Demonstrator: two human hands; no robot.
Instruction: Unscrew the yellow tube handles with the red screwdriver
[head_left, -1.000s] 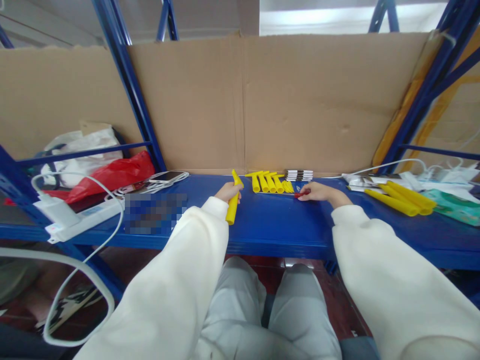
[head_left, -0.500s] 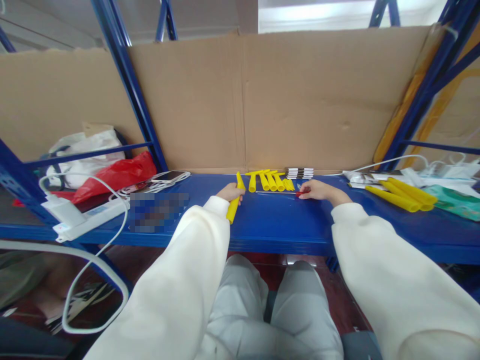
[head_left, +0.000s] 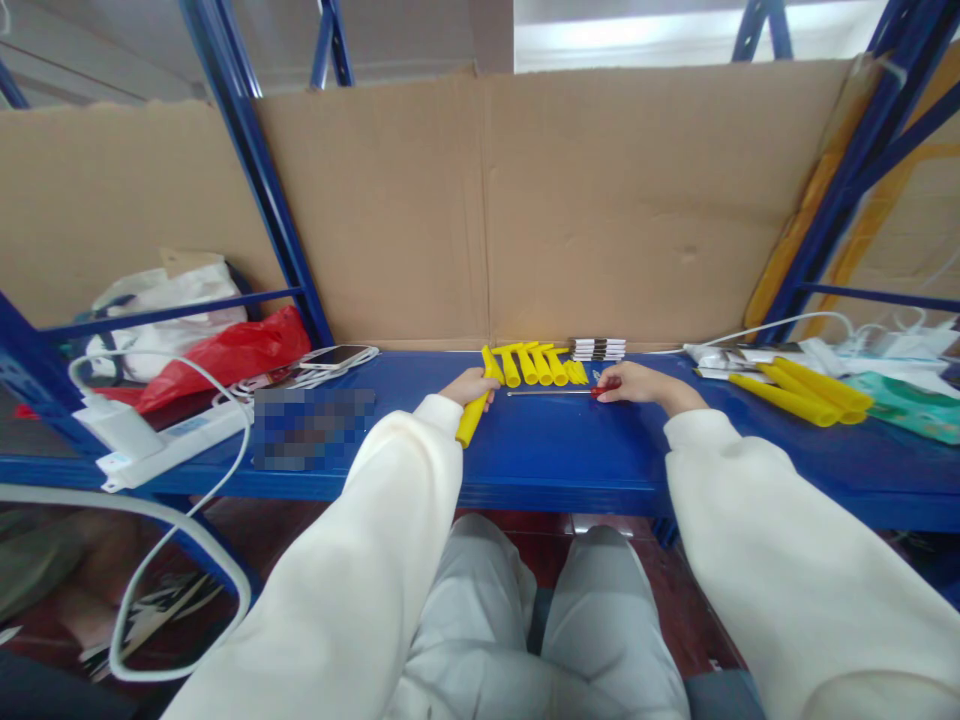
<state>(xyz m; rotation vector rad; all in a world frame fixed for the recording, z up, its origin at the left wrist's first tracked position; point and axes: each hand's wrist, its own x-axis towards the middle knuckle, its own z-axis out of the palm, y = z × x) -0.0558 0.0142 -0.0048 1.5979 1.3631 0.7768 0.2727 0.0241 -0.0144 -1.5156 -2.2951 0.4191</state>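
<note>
My left hand (head_left: pixel 474 384) is closed around a yellow tube (head_left: pixel 471 424), which slants up and to the right with its far end near a row of similar yellow tubes (head_left: pixel 531 370). My right hand (head_left: pixel 634 383) grips the red handle of a screwdriver (head_left: pixel 551 393). The thin metal shaft points left, in front of the row, its tip a little right of my left hand. Small yellow pieces (head_left: pixel 576 373) lie at the row's right end. Behind my right hand is a stack of white pieces with dark bands (head_left: pixel 598 349).
More yellow tubes (head_left: pixel 814 392) lie at the right beside a green packet (head_left: pixel 904 402). A white power strip (head_left: pixel 176 440) with cables, a phone (head_left: pixel 341 356) and a red bag (head_left: pixel 225 358) are at the left. A cardboard sheet (head_left: pixel 637 200) stands behind the blue shelf (head_left: pixel 555 450).
The tube in my left hand leans further right. The row's leftmost tube sits closer to its neighbours. The screwdriver's tip has shifted slightly nearer to me; my right hand keeps its grip.
</note>
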